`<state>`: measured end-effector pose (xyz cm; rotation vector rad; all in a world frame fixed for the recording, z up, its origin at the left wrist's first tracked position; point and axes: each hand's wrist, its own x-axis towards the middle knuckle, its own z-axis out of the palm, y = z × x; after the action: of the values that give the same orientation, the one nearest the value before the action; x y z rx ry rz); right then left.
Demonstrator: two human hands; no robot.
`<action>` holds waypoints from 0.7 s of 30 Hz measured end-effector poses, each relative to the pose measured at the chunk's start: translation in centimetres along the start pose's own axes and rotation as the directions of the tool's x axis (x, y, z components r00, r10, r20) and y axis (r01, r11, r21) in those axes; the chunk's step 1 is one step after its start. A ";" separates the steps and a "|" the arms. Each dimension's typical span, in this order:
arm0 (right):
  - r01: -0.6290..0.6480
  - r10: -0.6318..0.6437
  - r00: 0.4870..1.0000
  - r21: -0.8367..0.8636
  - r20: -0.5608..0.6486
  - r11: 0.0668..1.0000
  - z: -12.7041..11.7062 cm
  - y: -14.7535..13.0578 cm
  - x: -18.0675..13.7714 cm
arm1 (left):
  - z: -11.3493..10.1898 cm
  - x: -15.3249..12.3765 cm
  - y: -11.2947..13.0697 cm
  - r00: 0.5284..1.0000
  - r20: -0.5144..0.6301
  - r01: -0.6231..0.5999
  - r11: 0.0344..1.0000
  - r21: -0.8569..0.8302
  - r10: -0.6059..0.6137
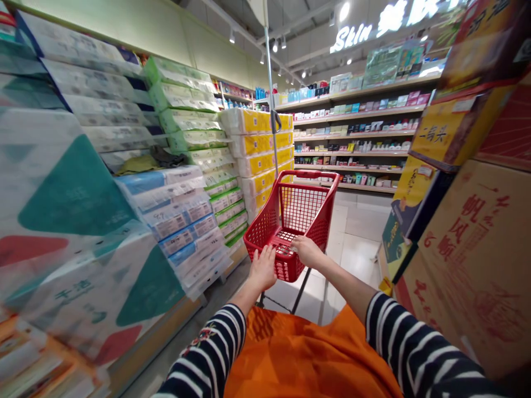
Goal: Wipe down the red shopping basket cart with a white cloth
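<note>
A red plastic shopping cart [327, 215] with a perforated basket stands in front of me; its basket floor shows no goods. My left hand [264, 268] lies against the basket's near left corner, fingers stretched forward and slightly apart. Over the near rim bends my right hand [307, 252], its fingers curled round the edge at the right. Thin dark metal legs [301, 292] run down below the basket. Both forearms come out of navy and white striped sleeves, above an orange garment [307, 354].
Stacked tissue packs [182, 215] line the left side, with yellow-and-white packs [259, 146] beyond. Cardboard cartons [477, 249] and yellow boxes [431, 132] rise close on the right. Shelves of small boxed goods [357, 130] stand ahead. A metal pole [270, 72] rises behind the cart.
</note>
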<state>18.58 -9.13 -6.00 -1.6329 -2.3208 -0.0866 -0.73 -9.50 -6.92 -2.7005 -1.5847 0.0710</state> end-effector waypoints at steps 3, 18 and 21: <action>-0.029 0.029 1.000 0.025 0.005 0.999 -0.8 1.1 -0.7 | 0.2 0.4 -1.0 0.997 -0.017 0.078 0.997 0.011 -0.078; -0.211 0.207 0.975 -0.045 -0.082 0.977 0.9 -2.7 -2.5 | -0.2 0.6 1.3 0.997 0.003 -0.071 0.997 0.015 0.071; -0.252 0.250 0.967 -0.044 -0.042 0.967 -0.1 -0.4 -3.2 | 0.5 0.7 1.0 0.999 -0.033 -0.005 1.000 -0.024 0.004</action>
<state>19.20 -12.20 -6.71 -1.9189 -2.0808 -0.1169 0.44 -9.36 -7.52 -2.7086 -1.5804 0.0081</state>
